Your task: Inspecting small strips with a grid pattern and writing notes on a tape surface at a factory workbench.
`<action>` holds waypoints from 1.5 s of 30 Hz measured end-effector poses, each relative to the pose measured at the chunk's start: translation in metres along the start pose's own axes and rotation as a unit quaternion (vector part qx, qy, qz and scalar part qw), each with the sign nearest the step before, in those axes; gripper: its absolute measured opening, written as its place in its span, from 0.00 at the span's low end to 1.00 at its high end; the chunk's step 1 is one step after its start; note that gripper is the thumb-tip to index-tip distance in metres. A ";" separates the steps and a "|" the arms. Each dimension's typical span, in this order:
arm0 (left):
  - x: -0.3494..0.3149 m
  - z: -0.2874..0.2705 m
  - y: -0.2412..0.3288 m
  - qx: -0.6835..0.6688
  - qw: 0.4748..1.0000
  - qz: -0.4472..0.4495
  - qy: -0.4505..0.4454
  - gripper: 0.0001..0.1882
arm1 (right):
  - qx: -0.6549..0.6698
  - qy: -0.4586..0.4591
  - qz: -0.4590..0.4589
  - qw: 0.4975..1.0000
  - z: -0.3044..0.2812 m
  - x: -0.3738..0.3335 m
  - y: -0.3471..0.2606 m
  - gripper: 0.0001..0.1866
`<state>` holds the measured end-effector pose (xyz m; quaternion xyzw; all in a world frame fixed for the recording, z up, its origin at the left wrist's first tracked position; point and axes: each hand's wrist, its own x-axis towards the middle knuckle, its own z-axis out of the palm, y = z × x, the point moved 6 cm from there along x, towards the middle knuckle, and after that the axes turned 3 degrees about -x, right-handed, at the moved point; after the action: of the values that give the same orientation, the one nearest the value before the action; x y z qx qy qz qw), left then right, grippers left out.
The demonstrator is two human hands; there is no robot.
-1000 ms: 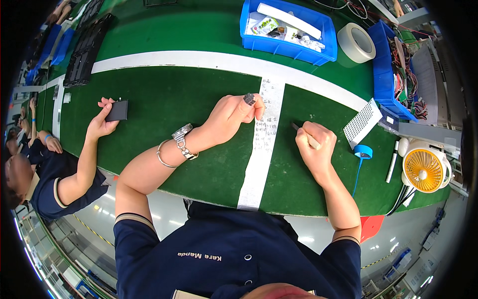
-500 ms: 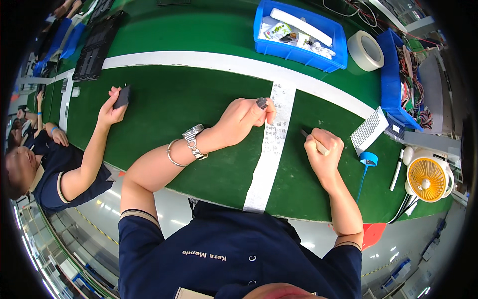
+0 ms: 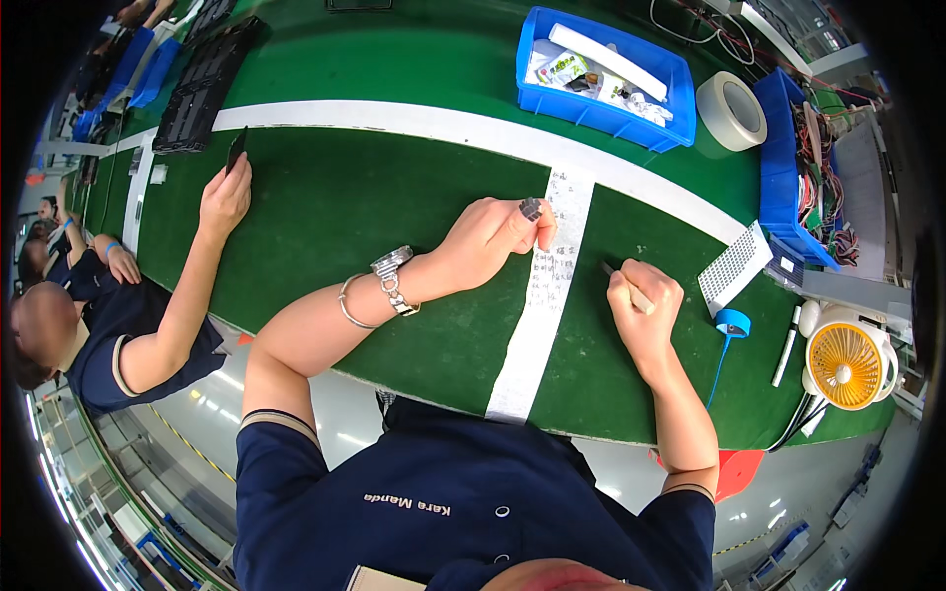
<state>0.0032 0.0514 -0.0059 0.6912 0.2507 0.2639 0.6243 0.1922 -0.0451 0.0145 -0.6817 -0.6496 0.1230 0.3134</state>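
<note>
My left hand (image 3: 498, 236) is closed in a pinch at the left edge of a white strip (image 3: 537, 335) bearing handwritten marks. A dark, grid-patterned patch (image 3: 530, 209) shows at its thumb; whether it is held or stuck on cannot be told. My left wrist wears a metal watch (image 3: 392, 261) and a bangle (image 3: 345, 303). Right of the strip, my right hand (image 3: 645, 305) is closed around a slim pen-like tool (image 3: 641, 299) with a beige body and dark tip. Its tip points up and left, apart from the strip.
A blue bin (image 3: 603, 103) of packets and a tape roll (image 3: 731, 110) stand at the back. Rightward are a blue bin of wires (image 3: 788, 187), a perforated white plate (image 3: 734, 268), a blue round item (image 3: 732, 321), a white pen and a fan (image 3: 844, 366). Left, a co-worker's hand (image 3: 227, 197) holds a dark flat object.
The whole view has shifted slightly, and my hands keep nearly the same pose. The co-worker's hand at left has turned its dark flat object edge-on and raised it a little.
</note>
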 end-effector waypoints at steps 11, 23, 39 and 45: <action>0.000 0.000 0.001 0.008 1.000 0.001 -0.003 0.38 | -0.059 -0.005 -0.043 0.997 0.003 0.000 -0.008 0.15; 0.000 0.000 0.000 0.015 1.000 -0.004 -0.002 0.39 | -0.106 -0.013 -0.102 0.989 0.004 0.001 -0.021 0.16; 0.000 0.000 0.000 0.027 1.000 0.001 -0.004 0.38 | -0.094 -0.013 -0.120 0.988 0.007 -0.004 -0.028 0.16; 0.001 0.000 -0.001 0.035 0.999 0.007 -0.007 0.38 | -0.041 -0.039 -0.134 0.989 0.012 -0.016 -0.037 0.16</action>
<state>0.0042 0.0520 -0.0071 0.7162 0.2505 0.2541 0.5997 0.1536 -0.0592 0.0234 -0.5952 -0.7516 0.0799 0.2729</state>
